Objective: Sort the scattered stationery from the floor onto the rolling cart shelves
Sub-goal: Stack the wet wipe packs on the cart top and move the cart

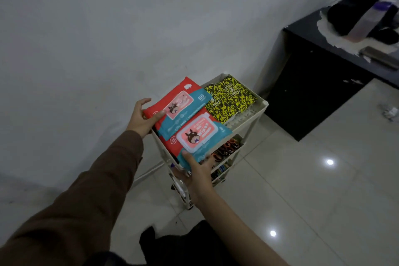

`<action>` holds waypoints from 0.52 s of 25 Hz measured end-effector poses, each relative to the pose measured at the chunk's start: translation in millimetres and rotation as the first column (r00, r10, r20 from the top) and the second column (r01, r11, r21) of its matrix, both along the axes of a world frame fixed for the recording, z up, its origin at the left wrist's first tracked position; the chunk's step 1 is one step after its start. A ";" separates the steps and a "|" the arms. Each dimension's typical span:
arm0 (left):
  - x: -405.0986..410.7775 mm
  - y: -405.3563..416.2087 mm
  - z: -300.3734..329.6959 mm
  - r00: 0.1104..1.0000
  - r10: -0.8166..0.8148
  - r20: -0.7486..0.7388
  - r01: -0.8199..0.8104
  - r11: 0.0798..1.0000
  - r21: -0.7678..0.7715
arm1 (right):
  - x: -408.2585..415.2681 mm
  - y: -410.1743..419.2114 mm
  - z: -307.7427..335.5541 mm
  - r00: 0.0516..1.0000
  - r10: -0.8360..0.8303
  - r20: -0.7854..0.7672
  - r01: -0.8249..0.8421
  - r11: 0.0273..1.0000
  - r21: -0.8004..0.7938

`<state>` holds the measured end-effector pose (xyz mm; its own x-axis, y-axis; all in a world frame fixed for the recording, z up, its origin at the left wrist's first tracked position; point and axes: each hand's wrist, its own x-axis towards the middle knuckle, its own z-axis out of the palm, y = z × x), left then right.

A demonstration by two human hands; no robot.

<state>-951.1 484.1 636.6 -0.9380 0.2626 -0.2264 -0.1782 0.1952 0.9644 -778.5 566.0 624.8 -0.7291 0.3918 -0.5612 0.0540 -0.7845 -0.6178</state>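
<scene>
A: Where are the wipes packs sitting?

B: Both lie on the top shelf of the rolling cart, just beside the yellow-and-black notebooks. The far wipes pack overhangs the cart's left edge, and the near wipes pack sticks out over the front corner

A: And the person's hands?

B: The left hand holds the far pack's outer end, thumb on top and fingers loosely curled around the edge. The right hand grips the near pack's corner, thumb on its face and fingers beneath

A: How would those packs handle?

B: Probably soft and pliable, with some weight from the damp sheets inside; the glossy film looks slippery. The stiff pink lid in the middle is likely the firmest part. Gripped at one end, a pack would likely sag, so supporting it from below or along both long edges seems safer

A: Anything lower down?

B: Orange-handled scissors on the middle shelf; the bottom shelf is too dim to read
</scene>
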 end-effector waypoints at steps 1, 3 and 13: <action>3.9 1.4 2.1 1.000 0.019 -0.017 -0.018 1.000 0.004 | 0.7 2.1 2.5 1.000 0.013 0.003 -0.013 1.000 -0.014; 13.5 3.7 5.2 0.997 0.061 -0.041 -0.061 0.998 0.007 | 4.2 7.1 7.0 0.999 0.049 0.000 -0.049 0.998 -0.041; 38.4 4.0 12.4 0.992 0.122 0.028 -0.122 0.992 0.000 | 6.3 14.7 13.9 0.993 0.114 0.013 -0.111 0.987 -0.118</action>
<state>-912.7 488.1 649.0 -0.9564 0.1466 -0.2525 -0.2272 0.1691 0.9590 -772.2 580.7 638.7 -0.7533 0.2385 -0.6130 0.1573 -0.8396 -0.5199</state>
